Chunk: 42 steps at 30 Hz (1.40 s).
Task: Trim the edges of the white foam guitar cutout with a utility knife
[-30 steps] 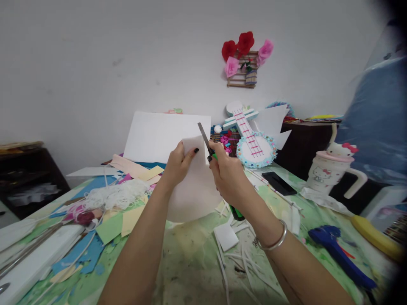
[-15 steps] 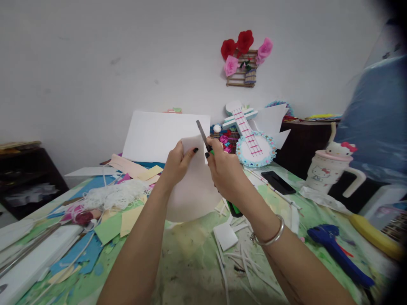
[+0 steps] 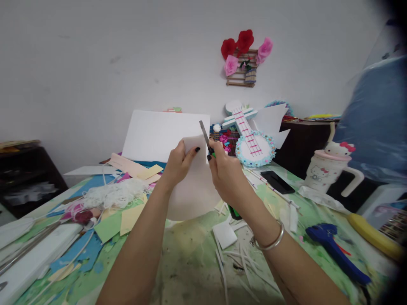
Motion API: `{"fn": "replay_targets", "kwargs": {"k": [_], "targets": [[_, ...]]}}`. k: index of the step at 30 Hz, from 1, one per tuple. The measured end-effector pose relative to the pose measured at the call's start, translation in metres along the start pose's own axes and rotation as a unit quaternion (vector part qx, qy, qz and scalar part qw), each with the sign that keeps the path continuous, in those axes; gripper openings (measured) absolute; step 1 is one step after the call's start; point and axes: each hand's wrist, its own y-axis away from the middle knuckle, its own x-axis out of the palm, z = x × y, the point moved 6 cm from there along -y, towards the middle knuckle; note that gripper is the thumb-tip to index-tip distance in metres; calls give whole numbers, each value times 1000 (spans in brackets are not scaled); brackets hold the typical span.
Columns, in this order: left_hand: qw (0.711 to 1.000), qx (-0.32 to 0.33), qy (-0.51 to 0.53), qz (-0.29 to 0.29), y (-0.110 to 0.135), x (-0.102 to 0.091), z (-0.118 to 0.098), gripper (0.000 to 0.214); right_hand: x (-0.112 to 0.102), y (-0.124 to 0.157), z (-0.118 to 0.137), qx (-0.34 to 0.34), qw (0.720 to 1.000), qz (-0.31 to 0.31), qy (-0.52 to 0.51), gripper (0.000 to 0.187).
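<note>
My left hand is closed on a white sheet, thumb on its near face and fingers behind. The sheet hangs upright above the table, curving a little at its lower edge. In my right hand is a green-handled utility knife, its grey blade slanting up and to the left at the sheet's right edge. The handle's end shows below my right wrist. Fingers cover most of the handle, and I cannot tell how far the blade is into the sheet.
Thin white strips and a small white block lie in front of me. At right are a blue glue gun, a phone and a cup. Paper scraps and white yarn crowd the left. A decorated banjo-like model leans behind.
The knife and my right hand have shifted slightly right, the blade a little more upright. My left hand still grips the sheet in nearly the same place.
</note>
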Motion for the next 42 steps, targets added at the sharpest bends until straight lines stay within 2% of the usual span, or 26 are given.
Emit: {"fn": "replay_targets", "kwargs": {"k": [17,28,42], "targets": [[1000,0,1,-7,0,0,-2,26,8,11,-4,0,1000,-8,-17,50],[1000,-5,-9,-13,0,-1,-1,28,14,21,-5,34,999,29,-22,49],[1000,11,-2,-15,1,1,-2,29,18,31,-8,14,999,-3,-45,48]]}}
